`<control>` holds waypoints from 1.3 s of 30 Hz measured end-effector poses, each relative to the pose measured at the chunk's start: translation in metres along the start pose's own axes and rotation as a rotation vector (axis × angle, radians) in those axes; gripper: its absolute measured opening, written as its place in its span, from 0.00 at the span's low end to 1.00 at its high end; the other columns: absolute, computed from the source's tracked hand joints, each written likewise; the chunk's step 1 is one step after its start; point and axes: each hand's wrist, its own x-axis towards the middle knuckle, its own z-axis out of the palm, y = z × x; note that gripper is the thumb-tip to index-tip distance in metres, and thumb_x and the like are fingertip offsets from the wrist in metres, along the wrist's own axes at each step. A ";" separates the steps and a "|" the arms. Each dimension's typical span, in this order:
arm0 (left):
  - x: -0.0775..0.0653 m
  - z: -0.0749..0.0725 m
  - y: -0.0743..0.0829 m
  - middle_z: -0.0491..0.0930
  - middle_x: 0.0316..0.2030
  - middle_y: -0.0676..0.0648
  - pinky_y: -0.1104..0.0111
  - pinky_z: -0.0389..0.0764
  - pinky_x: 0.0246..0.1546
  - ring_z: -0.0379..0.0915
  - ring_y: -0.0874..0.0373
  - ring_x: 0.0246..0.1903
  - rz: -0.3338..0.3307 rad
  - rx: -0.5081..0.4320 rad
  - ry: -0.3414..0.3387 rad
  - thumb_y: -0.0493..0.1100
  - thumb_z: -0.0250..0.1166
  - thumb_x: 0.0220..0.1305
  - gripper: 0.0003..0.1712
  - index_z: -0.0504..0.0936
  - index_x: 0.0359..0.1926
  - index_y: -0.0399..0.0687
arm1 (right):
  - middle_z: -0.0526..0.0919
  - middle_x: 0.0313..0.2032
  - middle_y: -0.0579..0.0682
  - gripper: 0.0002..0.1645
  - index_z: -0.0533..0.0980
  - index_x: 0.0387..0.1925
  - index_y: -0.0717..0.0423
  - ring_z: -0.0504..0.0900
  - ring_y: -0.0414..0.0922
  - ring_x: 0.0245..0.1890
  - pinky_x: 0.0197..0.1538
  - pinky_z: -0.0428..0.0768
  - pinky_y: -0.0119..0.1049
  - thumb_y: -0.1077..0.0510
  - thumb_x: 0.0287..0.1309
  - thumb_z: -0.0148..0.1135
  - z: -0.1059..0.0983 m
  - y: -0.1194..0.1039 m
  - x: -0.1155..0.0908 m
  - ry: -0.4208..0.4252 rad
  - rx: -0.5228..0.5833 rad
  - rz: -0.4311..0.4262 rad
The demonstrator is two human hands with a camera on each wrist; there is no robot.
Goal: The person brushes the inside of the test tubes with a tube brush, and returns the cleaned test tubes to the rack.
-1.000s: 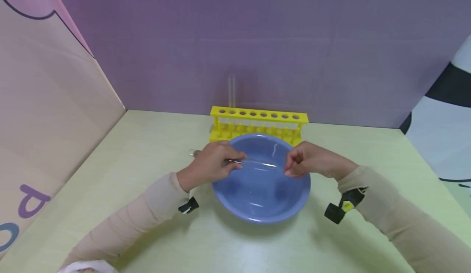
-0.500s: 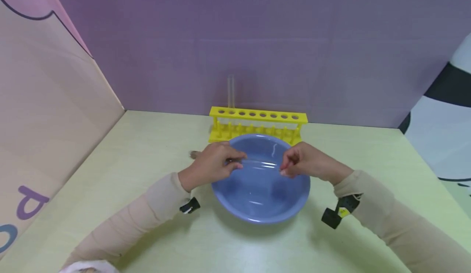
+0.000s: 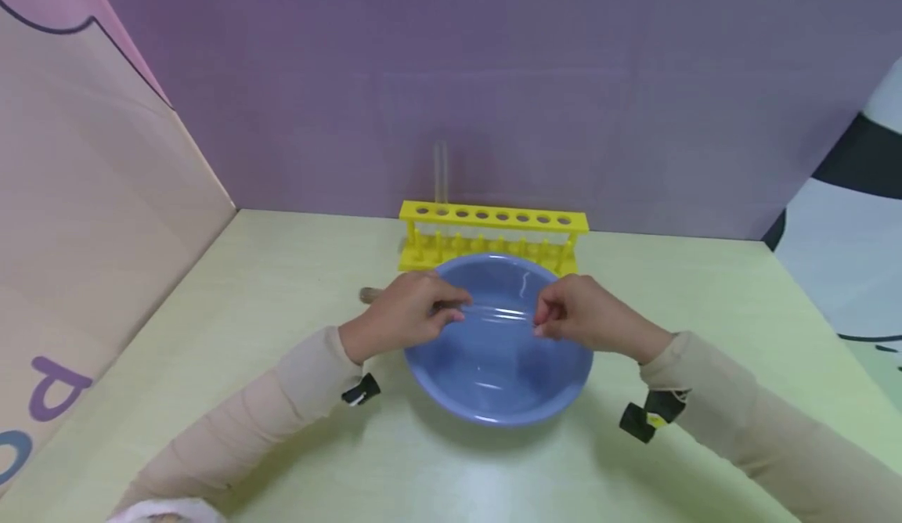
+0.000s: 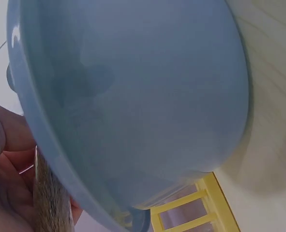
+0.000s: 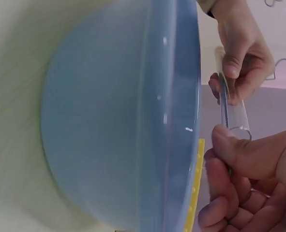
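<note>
My left hand (image 3: 405,311) grips a clear glass test tube (image 3: 496,314) held level over the blue basin (image 3: 493,417). At the tube's left end, brown bristles of a test tube brush (image 3: 369,295) show; the left wrist view gives these bristles (image 4: 53,203) close up beside the palm. My right hand (image 3: 588,315) is at the tube's mouth, thumb and fingertips pinching the brush's thin handle, mostly hidden by them. From the right wrist, the open end of the tube (image 5: 238,116) points at my right thumb (image 5: 244,154).
Behind the basin stands a yellow test tube rack (image 3: 493,216) with one upright test tube (image 3: 441,174) near its left end. A purple backdrop (image 3: 507,100) rises behind the pale table (image 3: 303,265).
My right hand has moved left, closer to the tube's mouth. The brush's bristles have slid deeper, to the tube's far left end. My left hand stays nearly still.
</note>
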 end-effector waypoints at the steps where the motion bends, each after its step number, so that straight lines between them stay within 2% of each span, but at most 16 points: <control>1: 0.000 0.000 0.000 0.85 0.35 0.47 0.72 0.78 0.37 0.79 0.60 0.33 0.002 0.007 -0.002 0.37 0.66 0.59 0.11 0.85 0.43 0.38 | 0.78 0.19 0.45 0.10 0.75 0.20 0.56 0.73 0.39 0.21 0.27 0.74 0.31 0.67 0.47 0.70 0.000 -0.001 -0.001 0.012 -0.029 -0.010; 3: 0.001 0.000 0.000 0.85 0.35 0.48 0.72 0.78 0.37 0.79 0.60 0.33 0.003 0.020 -0.006 0.37 0.66 0.60 0.11 0.85 0.43 0.38 | 0.76 0.18 0.42 0.11 0.74 0.19 0.56 0.71 0.38 0.20 0.26 0.73 0.31 0.66 0.47 0.70 0.001 -0.003 -0.002 0.030 -0.077 -0.032; 8: 0.001 0.002 0.002 0.85 0.36 0.48 0.71 0.79 0.38 0.80 0.61 0.33 -0.030 0.015 -0.032 0.38 0.65 0.61 0.12 0.85 0.44 0.38 | 0.78 0.19 0.44 0.13 0.73 0.18 0.55 0.72 0.37 0.20 0.25 0.73 0.30 0.69 0.48 0.69 0.002 -0.004 -0.006 0.048 -0.126 -0.056; 16: 0.002 0.001 0.006 0.84 0.31 0.50 0.75 0.76 0.34 0.73 0.66 0.25 -0.059 -0.024 -0.059 0.38 0.62 0.63 0.11 0.85 0.44 0.38 | 0.77 0.17 0.43 0.17 0.70 0.16 0.54 0.72 0.36 0.20 0.25 0.74 0.29 0.74 0.46 0.65 0.003 -0.004 -0.009 0.089 -0.218 -0.094; 29: 0.000 -0.003 0.007 0.79 0.23 0.47 0.74 0.71 0.28 0.65 0.66 0.19 -0.085 -0.107 -0.130 0.37 0.60 0.65 0.09 0.84 0.39 0.39 | 0.75 0.17 0.41 0.16 0.70 0.17 0.54 0.70 0.36 0.20 0.23 0.71 0.29 0.71 0.48 0.66 0.002 -0.004 -0.014 0.080 -0.231 -0.080; 39: -0.001 -0.005 0.004 0.78 0.22 0.48 0.74 0.71 0.26 0.66 0.65 0.20 -0.130 -0.143 -0.148 0.37 0.60 0.65 0.09 0.85 0.40 0.38 | 0.75 0.18 0.43 0.16 0.70 0.18 0.53 0.71 0.37 0.21 0.24 0.72 0.29 0.71 0.49 0.66 0.002 0.000 -0.016 0.104 -0.279 -0.079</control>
